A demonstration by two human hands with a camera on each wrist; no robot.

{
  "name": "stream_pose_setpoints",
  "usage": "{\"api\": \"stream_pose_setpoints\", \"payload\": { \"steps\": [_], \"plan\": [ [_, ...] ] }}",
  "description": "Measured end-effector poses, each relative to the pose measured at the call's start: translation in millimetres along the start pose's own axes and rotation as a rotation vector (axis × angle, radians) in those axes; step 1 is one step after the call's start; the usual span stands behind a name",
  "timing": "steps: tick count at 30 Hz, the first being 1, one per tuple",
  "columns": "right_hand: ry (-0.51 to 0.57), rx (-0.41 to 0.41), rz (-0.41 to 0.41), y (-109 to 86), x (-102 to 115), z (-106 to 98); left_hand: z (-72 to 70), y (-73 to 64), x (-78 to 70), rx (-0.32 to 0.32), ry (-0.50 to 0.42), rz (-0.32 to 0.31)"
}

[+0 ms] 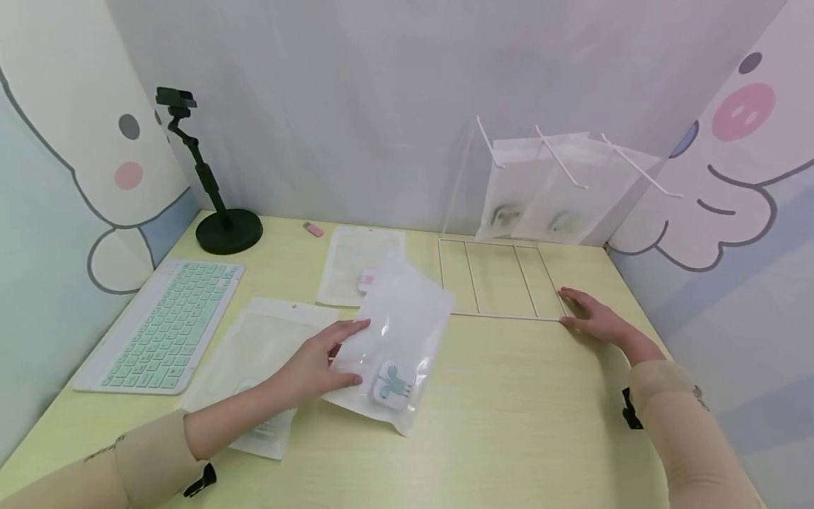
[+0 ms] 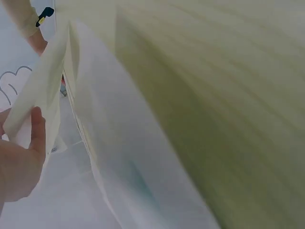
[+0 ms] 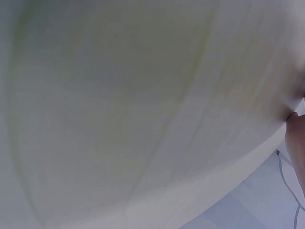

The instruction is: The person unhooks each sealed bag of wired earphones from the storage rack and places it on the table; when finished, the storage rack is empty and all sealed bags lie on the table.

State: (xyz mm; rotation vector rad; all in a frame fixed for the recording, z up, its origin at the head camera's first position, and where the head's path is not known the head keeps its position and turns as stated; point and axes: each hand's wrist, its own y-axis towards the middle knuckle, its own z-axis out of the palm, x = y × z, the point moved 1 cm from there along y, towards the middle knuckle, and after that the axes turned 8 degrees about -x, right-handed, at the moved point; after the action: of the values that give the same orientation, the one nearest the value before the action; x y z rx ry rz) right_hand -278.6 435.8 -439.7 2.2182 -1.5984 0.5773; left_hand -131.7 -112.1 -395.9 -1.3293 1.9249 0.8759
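Observation:
My left hand (image 1: pixel 318 364) holds a white, translucent plastic pouch (image 1: pixel 413 304) by its left edge, tilted above the table. Inside the pouch is a small square case with a blue-green shape (image 1: pixel 392 385), perhaps a coiled cable. The left wrist view has the thumb (image 2: pixel 37 131) over the pouch's edge, fingers partly hidden behind. At the front right corner of a white wire rack (image 1: pixel 505 316), my right hand (image 1: pixel 594 316) rests with fingertips and thumb at the frame. Two similar pouches (image 1: pixel 572 180) hang from the rack's hooks. In the right wrist view only part of a hand shows.
Another pouch (image 1: pixel 261 325) lies flat under my left forearm, and one more (image 1: pixel 343 265) lies behind the held pouch. A mint keyboard (image 1: pixel 172 329) sits at left. Farther back stand a black phone stand (image 1: pixel 229 232) and a small pink item (image 1: pixel 313 229). Grey wall behind.

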Motion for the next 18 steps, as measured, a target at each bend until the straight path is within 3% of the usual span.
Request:
{"api": "stream_pose_setpoints", "payload": {
  "steps": [6, 12, 18],
  "plan": [
    [-0.003, 0.006, 0.002, 1.7, 1, -2, -3.4, -4.8, 6.4, 0.124, 0.190, 0.044],
    [0.000, 0.006, -0.006, 0.7, 3, -2, -10.2, -4.6, 10.6, 0.178, 0.441, 0.189],
    [0.010, 0.015, -0.005, 0.2, 3, -2, -11.2, -0.6, 11.2, 0.269, 0.638, 0.161]
  ]
}}
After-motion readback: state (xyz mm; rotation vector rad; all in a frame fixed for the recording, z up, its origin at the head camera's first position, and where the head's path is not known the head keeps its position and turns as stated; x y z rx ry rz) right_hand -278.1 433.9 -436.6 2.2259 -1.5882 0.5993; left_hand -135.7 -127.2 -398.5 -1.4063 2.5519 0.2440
